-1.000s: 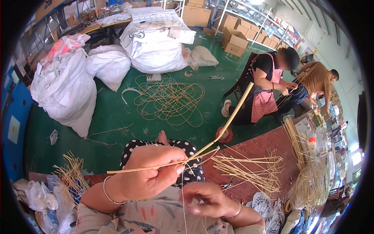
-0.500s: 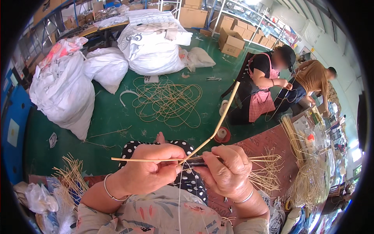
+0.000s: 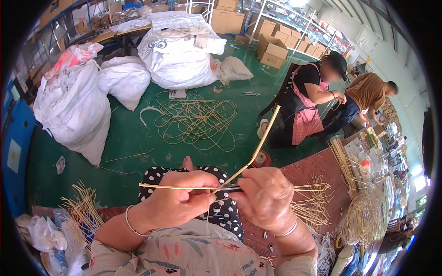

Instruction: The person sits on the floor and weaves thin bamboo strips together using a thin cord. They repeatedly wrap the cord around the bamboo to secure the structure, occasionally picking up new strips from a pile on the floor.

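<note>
While our left hand [image 3: 177, 195] points towards two o'clock, knuckles up, its grip is pinched closed on a kinked cane [image 3: 265, 133] and a straight cane [image 3: 159, 186] where they meet. Our right hand [image 3: 267, 198], angled towards eleven, has its grip closed about a slim dark tool [image 3: 232, 189], kind unclear, tip beside that junction. Kinked cane: pale tan, one bend, free end at one o'clock. Straight cane: pale tan, thinner, free end at nine. White thread [image 3: 207, 216]: one, hanging from the junction towards six. Red-brown surface [image 3: 322, 161]: bearing loose canes [image 3: 313, 195] at three. Further bundle [image 3: 85, 207]: at nine. Green floor [image 3: 124, 138]: carrying a tangled tan coil [image 3: 198, 119] at eleven and, beyond it, white sacks [image 3: 177, 64]. Also in the room: one pink-aproned person [image 3: 307, 124], between one and two; one brown-topped person [image 3: 367, 89], at two.
</note>
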{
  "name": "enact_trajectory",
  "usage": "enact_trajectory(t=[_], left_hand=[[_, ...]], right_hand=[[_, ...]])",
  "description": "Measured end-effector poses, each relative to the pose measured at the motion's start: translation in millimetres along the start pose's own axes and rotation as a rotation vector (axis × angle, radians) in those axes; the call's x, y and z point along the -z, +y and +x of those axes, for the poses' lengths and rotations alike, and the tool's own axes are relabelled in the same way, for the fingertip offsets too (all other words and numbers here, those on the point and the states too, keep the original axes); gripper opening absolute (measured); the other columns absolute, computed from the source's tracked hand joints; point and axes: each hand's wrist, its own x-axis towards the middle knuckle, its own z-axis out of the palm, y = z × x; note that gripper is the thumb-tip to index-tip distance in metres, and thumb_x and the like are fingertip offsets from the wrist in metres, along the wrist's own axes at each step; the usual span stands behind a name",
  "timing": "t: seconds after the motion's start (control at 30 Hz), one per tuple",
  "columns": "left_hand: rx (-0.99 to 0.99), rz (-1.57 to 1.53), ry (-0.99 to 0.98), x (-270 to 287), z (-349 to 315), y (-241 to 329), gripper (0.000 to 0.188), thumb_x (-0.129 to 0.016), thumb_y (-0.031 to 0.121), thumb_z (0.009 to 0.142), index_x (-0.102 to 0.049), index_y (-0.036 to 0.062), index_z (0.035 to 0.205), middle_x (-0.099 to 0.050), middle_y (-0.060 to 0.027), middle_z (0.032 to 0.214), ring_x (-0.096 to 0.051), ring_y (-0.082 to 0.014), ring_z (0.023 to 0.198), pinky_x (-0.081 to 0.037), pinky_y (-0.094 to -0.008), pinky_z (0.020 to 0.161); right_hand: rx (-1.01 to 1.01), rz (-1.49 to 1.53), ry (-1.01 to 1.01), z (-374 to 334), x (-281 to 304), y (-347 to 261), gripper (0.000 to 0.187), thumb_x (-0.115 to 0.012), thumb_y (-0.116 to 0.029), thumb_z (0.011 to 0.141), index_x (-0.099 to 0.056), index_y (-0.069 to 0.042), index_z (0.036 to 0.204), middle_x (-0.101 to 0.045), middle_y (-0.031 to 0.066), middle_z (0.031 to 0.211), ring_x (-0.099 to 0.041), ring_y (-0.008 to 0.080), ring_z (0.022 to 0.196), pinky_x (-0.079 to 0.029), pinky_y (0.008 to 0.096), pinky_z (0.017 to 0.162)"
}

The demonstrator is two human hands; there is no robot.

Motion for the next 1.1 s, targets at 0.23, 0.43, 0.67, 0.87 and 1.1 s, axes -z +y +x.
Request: enact_trajectory(t=[0.23,0.43,0.67,0.87,1.1], left_hand=[[0.090,-0.086,-0.113,5,4,-6,0.010,-0.058,-0.001,0.077,-0.058,-0.0037,0.087,-0.058,-0.0030,0.074,-0.051,-0.0055,0.062,-0.040,-0.0193,0.054],[0.260,-0.306,0.025,19,-27,-65,0.020,-0.058,0.008,0.081,-0.053,-0.0017,0.098,-0.059,-0.0050,0.080,-0.055,-0.0076,0.070,-0.045,-0.0217,0.061],[0.160,0.280,0.124,19,-88,-75,0.013,-0.056,0.015,0.080,-0.057,0.0035,0.087,-0.058,-0.0090,0.073,-0.057,-0.0204,0.063,-0.043,-0.0279,0.055],[0.206,0.827,0.280,30,-128,-77,0.008,-0.054,0.014,0.079,-0.053,0.0064,0.080,-0.054,-0.0085,0.071,-0.055,-0.0273,0.064,-0.044,-0.0360,0.057],[0.503,0.956,1.085,163,-296,-169,0.020,-0.044,0.023,0.087,-0.054,0.0058,0.091,-0.056,-0.0124,0.087,-0.053,-0.0268,0.074,-0.042,-0.0362,0.064]], right_hand=[[-0.472,0.636,-0.281,-3,-6,11,0.019,-0.072,-0.004,0.061,-0.058,-0.001,0.075,-0.056,0.0061,0.065,-0.053,0.0183,0.055,-0.043,0.0278,0.050],[-0.856,0.579,-0.120,-20,-28,26,0.011,-0.066,0.002,0.068,-0.057,0.001,0.074,-0.050,0.0002,0.062,-0.045,0.0053,0.057,-0.037,0.0212,0.048],[-0.971,0.805,-0.110,-39,-68,25,0.007,-0.059,0.005,0.072,-0.054,-0.001,0.071,-0.045,-0.0052,0.063,-0.038,0.0032,0.055,-0.032,0.0178,0.049],[-0.817,0.905,-0.032,-30,-104,21,0.016,-0.057,0.003,0.076,-0.057,-0.001,0.092,-0.054,-0.0012,0.084,-0.044,0.0045,0.072,-0.038,0.0189,0.068],[-1.053,0.677,-0.027,-118,-102,98,0.016,-0.059,-0.004,0.078,-0.060,-0.003,0.094,-0.059,0.0028,0.088,-0.054,0.0109,0.083,-0.043,0.0261,0.076]])
